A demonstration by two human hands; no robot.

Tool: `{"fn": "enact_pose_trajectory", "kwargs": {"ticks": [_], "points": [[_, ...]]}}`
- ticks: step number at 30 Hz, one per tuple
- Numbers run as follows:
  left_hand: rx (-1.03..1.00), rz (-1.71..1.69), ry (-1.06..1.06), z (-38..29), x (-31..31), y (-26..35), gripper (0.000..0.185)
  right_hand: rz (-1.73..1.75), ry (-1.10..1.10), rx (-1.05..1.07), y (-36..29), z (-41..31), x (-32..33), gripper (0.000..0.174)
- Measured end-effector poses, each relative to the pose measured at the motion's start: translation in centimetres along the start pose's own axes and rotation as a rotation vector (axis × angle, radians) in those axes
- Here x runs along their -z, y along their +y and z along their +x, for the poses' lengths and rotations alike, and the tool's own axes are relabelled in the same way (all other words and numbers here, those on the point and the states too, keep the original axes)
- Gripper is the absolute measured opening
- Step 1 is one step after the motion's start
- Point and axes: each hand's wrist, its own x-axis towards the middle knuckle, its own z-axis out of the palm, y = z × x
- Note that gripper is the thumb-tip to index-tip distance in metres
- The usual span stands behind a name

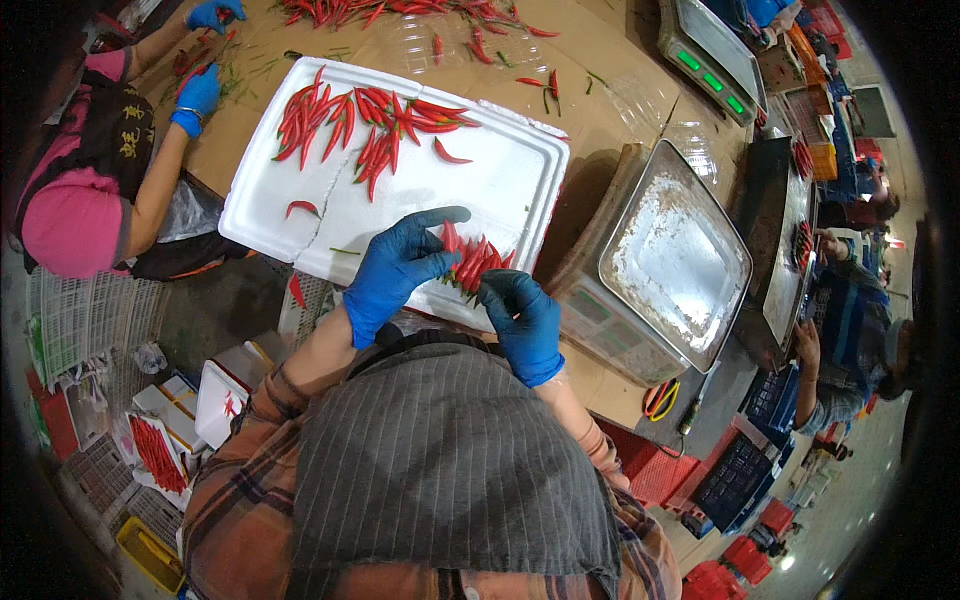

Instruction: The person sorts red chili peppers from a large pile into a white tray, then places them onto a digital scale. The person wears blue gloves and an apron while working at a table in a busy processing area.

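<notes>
A white foam box lid (480, 180), cracked across its left part, lies before me with red chilli peppers (386, 142) grouped along its far side. My left hand (397, 262), in a blue glove, has a red chilli (449, 236) between thumb and fingers. Just beside it, a row of red chillies (480, 262) lies near the lid's front edge, stems towards me. My right hand (525, 319), also gloved in blue, has its fingertips curled at the stem end of that row; whether they grip a stem is hidden. A single curved chilli (302, 208) rests left of the hands.
A weighing scale (675, 255) with a worn metal pan stands on the right, scissors (660, 401) by its base. Another scale (712, 60) is farther back. Loose chillies (390, 9) and clear plastic boxes (420, 41) lie beyond the lid. A co-worker's gloved hand (197, 94) is at left.
</notes>
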Motion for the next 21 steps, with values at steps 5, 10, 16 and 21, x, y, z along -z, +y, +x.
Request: {"fn": "enact_pose_trajectory", "kwargs": {"ticks": [5,10,16,21], "points": [[-0.019,0.637,0.047,0.8,0.3,-0.7,0.048,0.033,0.025,-0.058,0.5,0.3,0.5,0.014],[-0.066,1.121,0.0,1.3,0.0,-0.9,0.043,-0.016,0.043,-0.068,0.5,0.2,0.7,0.013],[0.014,0.895,0.083,0.6,1.7,-1.5,0.033,-0.001,0.065,-0.065,0.9,0.4,0.5,0.014],[-0.166,1.207,0.635,0.2,10.8,-0.8,0.028,-0.012,0.093,-0.014,1.0,0.3,0.5,0.013]]}}
